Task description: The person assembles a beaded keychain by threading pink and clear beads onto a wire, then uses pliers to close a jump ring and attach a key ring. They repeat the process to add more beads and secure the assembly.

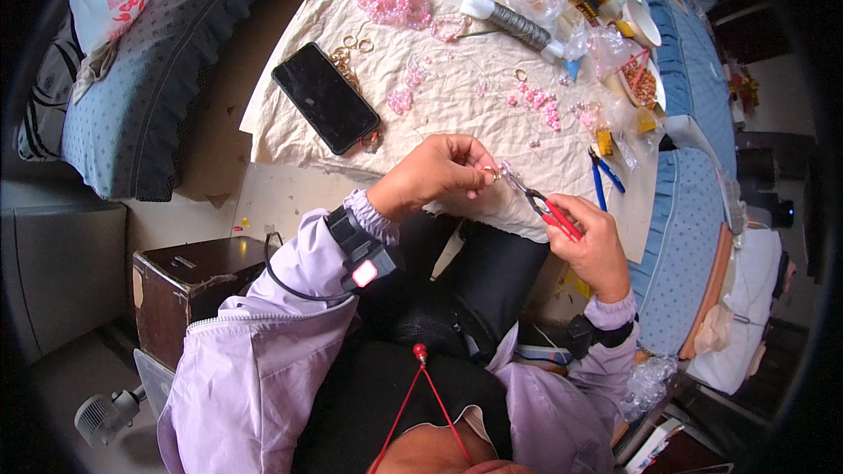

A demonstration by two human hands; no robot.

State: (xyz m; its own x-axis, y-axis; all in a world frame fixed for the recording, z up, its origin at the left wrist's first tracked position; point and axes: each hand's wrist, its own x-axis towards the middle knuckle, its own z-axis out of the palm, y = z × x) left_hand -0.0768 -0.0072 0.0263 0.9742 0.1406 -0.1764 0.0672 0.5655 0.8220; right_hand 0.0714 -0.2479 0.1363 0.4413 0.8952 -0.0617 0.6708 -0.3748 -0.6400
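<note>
At the frame's centre, the left hand (437,172) pinches a small beaded piece (503,169) between thumb and fingers. The right hand (593,241) grips red-handled pliers (560,218), their tip at the piece. A black phone (326,98) lies upper left on cloth (439,105); blue-handled cutters (601,183) lie right of centre.

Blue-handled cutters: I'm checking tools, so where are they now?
In the head view, the blue-handled cutters lie right of centre, toward the edge of the cloth, just beyond the right hand holding the red-handled pliers.
</note>
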